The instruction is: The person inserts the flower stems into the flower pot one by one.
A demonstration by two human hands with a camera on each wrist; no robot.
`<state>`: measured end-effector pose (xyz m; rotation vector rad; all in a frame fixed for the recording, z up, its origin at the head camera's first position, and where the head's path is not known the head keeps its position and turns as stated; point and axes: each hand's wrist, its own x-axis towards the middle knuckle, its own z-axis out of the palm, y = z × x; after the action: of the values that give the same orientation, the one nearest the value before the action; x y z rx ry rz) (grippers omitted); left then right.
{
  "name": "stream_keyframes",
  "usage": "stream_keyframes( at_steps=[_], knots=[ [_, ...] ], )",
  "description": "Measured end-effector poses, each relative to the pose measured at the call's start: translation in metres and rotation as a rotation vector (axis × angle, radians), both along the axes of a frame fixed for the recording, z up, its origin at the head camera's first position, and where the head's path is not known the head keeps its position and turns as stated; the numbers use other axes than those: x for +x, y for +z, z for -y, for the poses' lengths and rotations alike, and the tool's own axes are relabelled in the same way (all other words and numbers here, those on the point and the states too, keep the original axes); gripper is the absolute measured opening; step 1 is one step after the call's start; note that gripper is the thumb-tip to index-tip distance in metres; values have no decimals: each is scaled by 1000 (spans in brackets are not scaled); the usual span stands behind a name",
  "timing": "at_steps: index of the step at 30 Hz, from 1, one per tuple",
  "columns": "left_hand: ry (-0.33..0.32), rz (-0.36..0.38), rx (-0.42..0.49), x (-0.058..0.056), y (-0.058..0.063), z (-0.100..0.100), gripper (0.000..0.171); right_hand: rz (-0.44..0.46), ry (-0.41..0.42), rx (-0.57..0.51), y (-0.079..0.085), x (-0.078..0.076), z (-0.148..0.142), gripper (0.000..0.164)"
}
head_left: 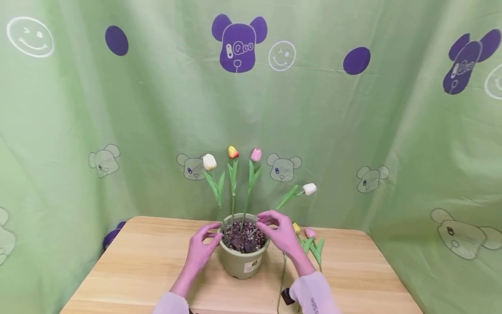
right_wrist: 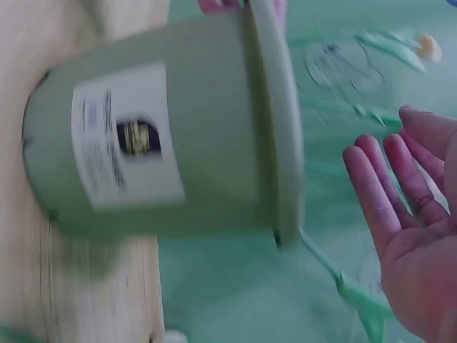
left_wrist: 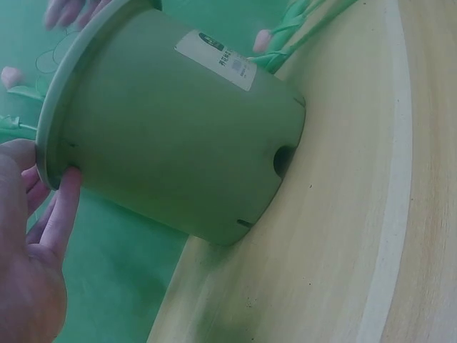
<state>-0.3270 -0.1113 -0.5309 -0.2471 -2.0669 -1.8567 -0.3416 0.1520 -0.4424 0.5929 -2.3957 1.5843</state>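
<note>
A green flower pot with a paper label stands on the table, filled with dark, speckled soil. Upright in it are a white tulip, a red-and-yellow tulip and a pink tulip. Another white tulip leans out to the right, its lower stem hidden behind the right hand. My left hand pinches the pot's left rim, thumb at the top edge and fingers beneath the lip. My right hand hovers by the right rim, its fingers loosely extended and holding nothing in the right wrist view.
On the wooden table, right of the pot, lie a yellow tulip and a pink tulip with long green stems, partly behind the right arm. A small black object shows beside the right sleeve. Green printed curtain surrounds the table.
</note>
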Motion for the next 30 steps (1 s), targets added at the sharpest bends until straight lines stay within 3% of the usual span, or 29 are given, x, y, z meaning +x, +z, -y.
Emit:
stream_keyframes(
  at_steps=[6, 16, 21, 30],
  knots=[
    [7, -13, -16, -1, 3, 3, 40, 79, -72, -60, -8, 12, -59, 31],
    [1, -6, 4, -2, 2, 4, 40, 138, -236, -95, -45, 21, -143, 35],
    [6, -19, -8, -1, 1, 4, 40, 214, -305, -94, -67, 25, -167, 39],
    [-13, 10, 9, 1, 1, 1, 40, 378, -433, 59, -107, 34, -188, 45]
  ],
)
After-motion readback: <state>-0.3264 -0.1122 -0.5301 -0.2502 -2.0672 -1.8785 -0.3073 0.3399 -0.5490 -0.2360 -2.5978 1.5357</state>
